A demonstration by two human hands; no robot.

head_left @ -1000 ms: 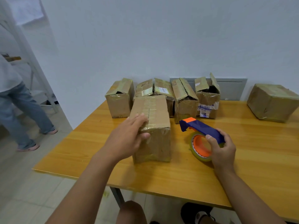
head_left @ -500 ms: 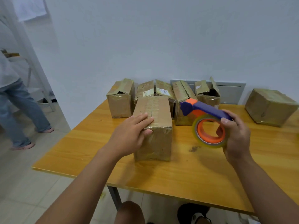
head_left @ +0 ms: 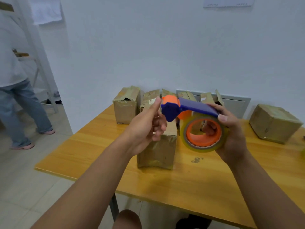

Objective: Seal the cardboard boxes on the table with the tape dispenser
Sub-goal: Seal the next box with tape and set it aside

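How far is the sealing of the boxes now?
Done: no box clearly sealed. In hand: the right hand holds the tape dispenser up; the left hand reaches its front end, above the nearest box. Left: the open-flapped back row boxes.

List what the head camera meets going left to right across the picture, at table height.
Bystander's jeans → leftmost box of the back row → left hand → tape dispenser → right hand → lone box at the right.

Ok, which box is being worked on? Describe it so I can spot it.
On the wooden table, a row of boxes lines the wall. The one meant stands alone, nearer the front edge, just below the raised tape dispenser.
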